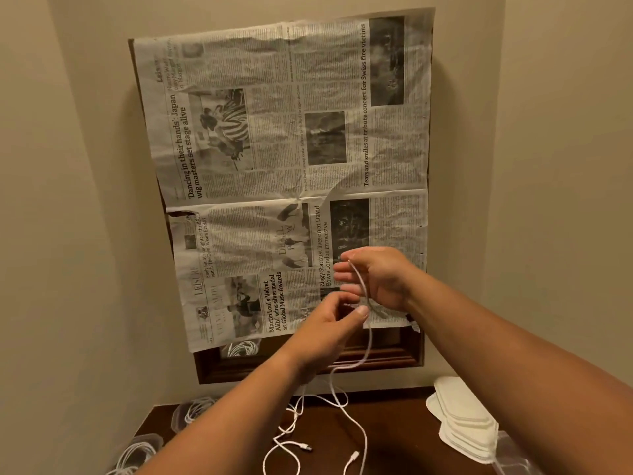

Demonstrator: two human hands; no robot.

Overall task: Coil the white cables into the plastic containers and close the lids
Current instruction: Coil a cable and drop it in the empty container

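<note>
A white cable [363,341] hangs from my raised hands down to the dark wooden table [404,437], where its loose end and plugs lie in loops. My right hand [380,279] holds the cable's upper end against its palm, with the fingers spread toward the left. Just below it, my left hand [329,323] pinches the same cable between thumb and fingers. Two clear plastic containers [191,411] [137,452] with coiled white cables inside stand at the table's left edge.
A mirror frame [394,351] on the wall is covered with newspaper [291,166]; a coiled cable shows reflected at its lower left. A stack of white lids [462,423] lies on the table's right side. Walls close in on both sides.
</note>
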